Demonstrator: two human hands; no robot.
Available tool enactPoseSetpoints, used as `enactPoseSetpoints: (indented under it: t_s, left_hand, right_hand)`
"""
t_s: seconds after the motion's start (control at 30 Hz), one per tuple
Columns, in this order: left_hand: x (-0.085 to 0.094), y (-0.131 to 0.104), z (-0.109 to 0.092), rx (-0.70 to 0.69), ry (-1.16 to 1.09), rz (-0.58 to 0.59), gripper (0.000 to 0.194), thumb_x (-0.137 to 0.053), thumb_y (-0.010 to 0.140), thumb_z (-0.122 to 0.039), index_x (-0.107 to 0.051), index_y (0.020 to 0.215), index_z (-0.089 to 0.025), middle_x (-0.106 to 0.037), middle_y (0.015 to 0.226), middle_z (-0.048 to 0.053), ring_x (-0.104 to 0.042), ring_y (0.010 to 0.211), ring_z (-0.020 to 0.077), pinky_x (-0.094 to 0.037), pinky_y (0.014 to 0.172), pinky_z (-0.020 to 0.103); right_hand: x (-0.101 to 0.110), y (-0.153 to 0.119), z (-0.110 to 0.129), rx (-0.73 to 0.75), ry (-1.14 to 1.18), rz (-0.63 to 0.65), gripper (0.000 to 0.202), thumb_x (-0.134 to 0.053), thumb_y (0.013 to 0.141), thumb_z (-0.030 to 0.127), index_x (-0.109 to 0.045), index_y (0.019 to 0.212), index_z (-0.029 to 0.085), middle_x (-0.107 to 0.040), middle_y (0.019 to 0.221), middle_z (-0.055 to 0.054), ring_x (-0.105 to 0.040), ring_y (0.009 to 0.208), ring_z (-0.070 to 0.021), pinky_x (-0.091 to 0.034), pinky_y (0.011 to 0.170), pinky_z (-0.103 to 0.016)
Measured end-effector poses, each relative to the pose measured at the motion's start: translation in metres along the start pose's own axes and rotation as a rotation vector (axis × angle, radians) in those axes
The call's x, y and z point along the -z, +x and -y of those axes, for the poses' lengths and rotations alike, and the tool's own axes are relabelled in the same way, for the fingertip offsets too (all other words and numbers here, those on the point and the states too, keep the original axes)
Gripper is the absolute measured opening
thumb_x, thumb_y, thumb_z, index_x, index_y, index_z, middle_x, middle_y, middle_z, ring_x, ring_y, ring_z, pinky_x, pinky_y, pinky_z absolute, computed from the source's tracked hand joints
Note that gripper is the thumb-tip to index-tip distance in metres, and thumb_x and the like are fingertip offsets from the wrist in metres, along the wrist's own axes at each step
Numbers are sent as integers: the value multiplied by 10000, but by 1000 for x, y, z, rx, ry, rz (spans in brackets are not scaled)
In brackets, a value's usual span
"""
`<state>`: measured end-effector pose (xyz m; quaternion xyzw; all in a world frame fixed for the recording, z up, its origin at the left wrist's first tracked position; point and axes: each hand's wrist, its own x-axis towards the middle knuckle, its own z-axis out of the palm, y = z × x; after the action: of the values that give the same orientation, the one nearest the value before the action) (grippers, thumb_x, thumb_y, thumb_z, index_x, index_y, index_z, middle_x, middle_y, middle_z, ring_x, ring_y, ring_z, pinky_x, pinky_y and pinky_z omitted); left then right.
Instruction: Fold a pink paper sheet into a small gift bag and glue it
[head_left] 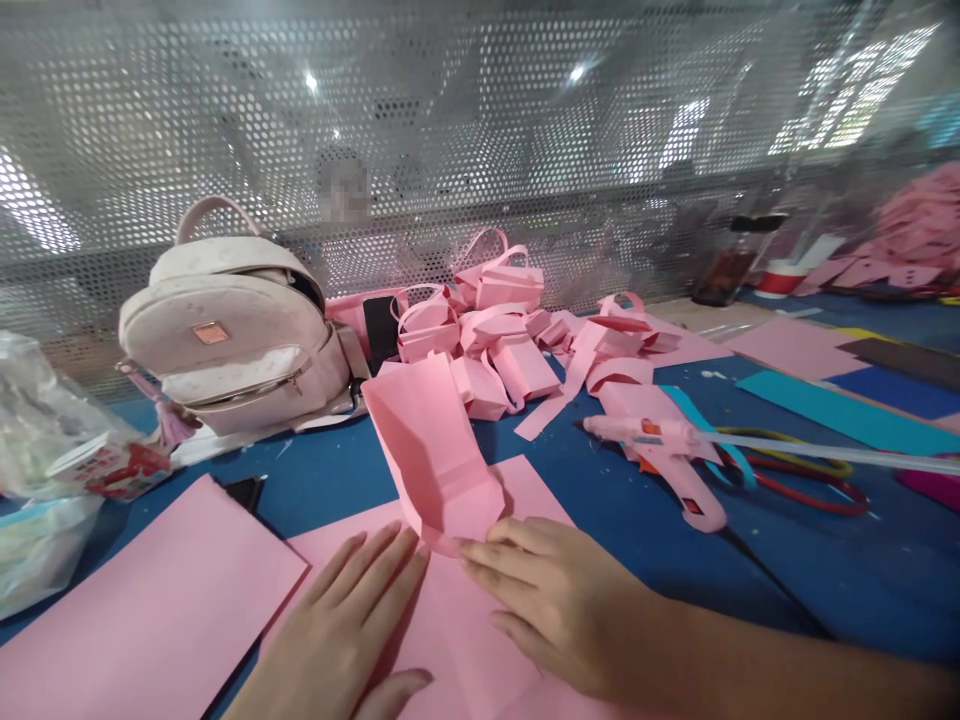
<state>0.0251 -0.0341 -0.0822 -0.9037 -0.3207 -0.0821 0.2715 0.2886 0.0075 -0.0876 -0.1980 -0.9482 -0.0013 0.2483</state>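
– So, what does our head view show?
– Folded pink paper (439,440) on a pink sheet (450,635); left hand (337,615) flat, right hand (559,590) loosely spread at the paper's near edge, neither gripping; I'd press that edge evenly, keeping corners square

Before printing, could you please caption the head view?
Left hand and right hand at folded pink paper, glue gun nearby.

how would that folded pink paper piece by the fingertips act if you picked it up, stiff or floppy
The folded pink paper piece is probably light, since its walls look thin. Its creases seem to hold a hollow shape, so it should keep some stiffness. Squeezing might dent it, as the inside looks open and unfilled.
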Motion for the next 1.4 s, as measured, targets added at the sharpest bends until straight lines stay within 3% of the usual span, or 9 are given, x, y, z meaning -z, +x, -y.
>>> enactPoseSetpoints:
  t_s: [0.17,0.27,0.4,0.6,0.7,0.9,1.03,1.2,1.4]
  left_hand:
    - [0,-2,-2,38,-24,-13,627,-398,972,-627,-617,1304,-143,-666,1312,102,-661,1156,266,-585,851,353]
    - [-2,-2,-10,-14,-47,-56,668,-342,973,-662,-616,1304,-151,-689,1284,82,-649,1161,271,-566,874,362]
    - [-5,0,-24,-106,-91,-118,496,-354,1035,-501,-628,1289,-175,-712,1252,48,-646,1132,246,-532,922,360]
    - [1,3,-32,-28,-227,-33,665,-318,970,-658,-625,1288,-161,-562,1411,213,-645,983,275,-545,799,370]
    - [4,7,-32,-25,-232,6,679,-351,967,-655,-586,1334,-135,-529,1439,228,-626,955,275,-525,807,380]
    - [8,14,-37,-40,-131,-4,728,-353,957,-675,-566,1347,-97,-637,1319,203,-592,964,291,-455,843,386]
    - [10,17,-38,-52,-108,-8,783,-312,936,-718,-583,1323,-94,-641,1296,213,-568,930,287,-418,844,381]
    - [9,18,-37,-42,-141,-20,801,-286,930,-725,-592,1317,-94,-650,1273,206,-556,917,281,-413,837,367]
    - [7,17,-36,-54,-121,-25,803,-262,936,-725,-605,1304,-99,-667,1259,196,-574,917,280,-450,820,369]
  right_hand:
    - [2,1,0,3,-14,53,338,-445,1020,272,-677,1180,85,-726,1175,-84,-588,949,-235,-495,831,-357]
    - [4,3,0,53,-85,102,334,-442,1024,271,-681,1169,88,-721,1182,-92,-596,951,-227,-484,848,-350]
    - [6,6,1,146,-218,170,344,-408,1039,259,-688,1159,98,-716,1180,-93,-603,960,-214,-471,872,-352]
    - [6,6,4,253,-331,278,262,-492,963,168,-719,1075,99,-689,1212,-141,-590,1031,-244,-469,863,-382]
    - [4,3,5,221,-311,272,245,-522,939,147,-715,1083,106,-702,1175,-148,-595,1034,-243,-471,857,-385]
    - [2,-2,8,207,-380,185,352,-539,944,164,-626,1251,16,-685,1223,-166,-596,1058,-255,-469,876,-370]
    - [5,-2,11,240,-417,199,308,-563,925,143,-658,1196,30,-704,1156,-179,-629,962,-246,-473,825,-371]
    - [2,-2,10,235,-403,181,284,-586,914,146,-677,1156,31,-708,1139,-159,-618,980,-252,-461,838,-375]
    - [7,5,7,178,-340,205,247,-489,995,196,-690,1096,94,-717,1057,-112,-604,907,-221,-471,770,-363]
